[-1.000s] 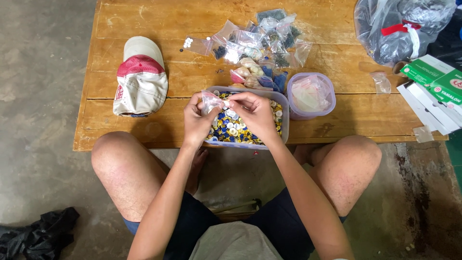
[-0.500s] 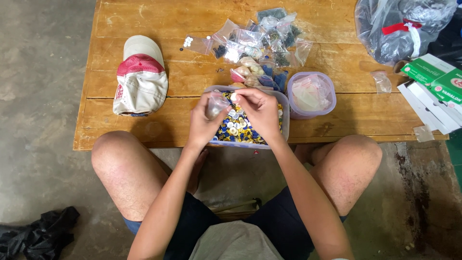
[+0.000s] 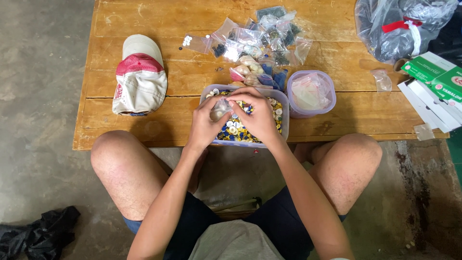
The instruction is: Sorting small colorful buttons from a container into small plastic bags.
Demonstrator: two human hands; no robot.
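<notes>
My left hand [image 3: 206, 123] and my right hand [image 3: 256, 115] meet at centre, fingers curled inward, fingertips pinched close together and touching. Both forearms extend forward from my body, converging, wrists slightly bent, above my bare knees.

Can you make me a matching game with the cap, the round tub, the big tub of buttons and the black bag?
Things:
1. cap
2. round tub
3. button tub
4. black bag

Places:
A. on the floor
B. under both hands
C. left end of the table
D. right of the button tub, holding clear bags

Pairs: 1-C, 2-D, 3-B, 4-A
</notes>
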